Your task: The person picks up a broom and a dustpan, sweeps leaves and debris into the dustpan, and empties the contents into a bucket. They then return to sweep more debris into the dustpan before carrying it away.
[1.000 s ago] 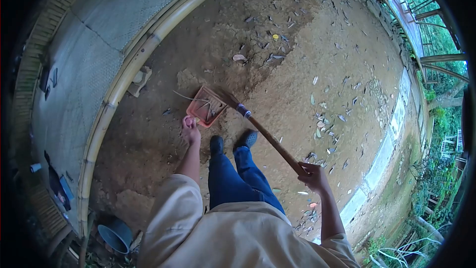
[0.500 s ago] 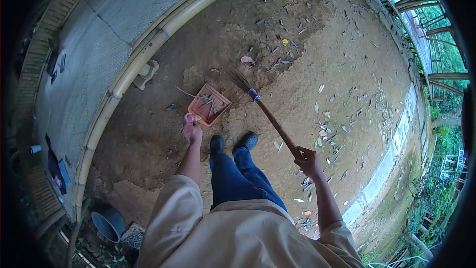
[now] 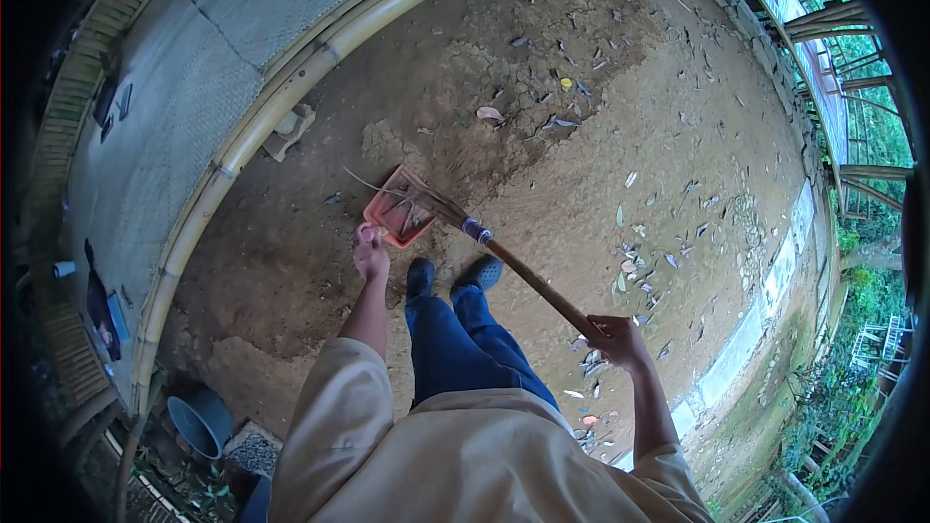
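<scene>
Broom (image 3: 504,261) swung back into the dustpan (image 3: 399,209)

Half a second earlier, bristles lifted clear and up-right of the pan, over bare dirt near the pale leaf; now laid across the pan's mouth again, touching its right edge, much as a second ago. Handle lowered to a flatter slant, blue binding drawn nearer the shoes. Right hand (image 3: 620,339) on the handle's end dropped lower and slightly right, closer to the scattered leaves. Left hand (image 3: 369,250) on the pan's grip shifted a touch upward, pan nudged along with it. View tilted: blue bucket (image 3: 199,423) slid further left and higher in frame.
</scene>
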A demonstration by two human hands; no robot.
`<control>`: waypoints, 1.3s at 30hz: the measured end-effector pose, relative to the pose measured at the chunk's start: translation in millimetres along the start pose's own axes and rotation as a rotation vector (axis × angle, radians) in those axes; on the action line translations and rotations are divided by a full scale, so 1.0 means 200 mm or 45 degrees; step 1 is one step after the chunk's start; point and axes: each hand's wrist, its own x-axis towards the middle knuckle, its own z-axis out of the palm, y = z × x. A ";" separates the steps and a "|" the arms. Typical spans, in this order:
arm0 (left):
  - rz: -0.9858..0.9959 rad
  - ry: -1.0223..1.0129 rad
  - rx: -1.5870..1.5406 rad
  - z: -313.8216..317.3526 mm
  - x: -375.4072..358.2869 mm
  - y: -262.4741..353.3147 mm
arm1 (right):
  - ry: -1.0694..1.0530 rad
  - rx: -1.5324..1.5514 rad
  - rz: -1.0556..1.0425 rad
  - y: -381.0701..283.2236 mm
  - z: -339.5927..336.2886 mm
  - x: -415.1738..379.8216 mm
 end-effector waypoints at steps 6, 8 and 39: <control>0.018 0.033 -0.038 -0.02 0.00 0.04 | 0.070 0.042 -0.126 -0.02 -0.03 -0.06; -0.035 0.016 -0.137 -0.01 0.01 0.02 | 0.100 0.070 -0.108 -0.06 -0.03 -0.04; -0.156 0.045 -0.223 0.17 0.15 0.10 | 0.114 -0.161 -0.144 -0.33 -0.18 0.07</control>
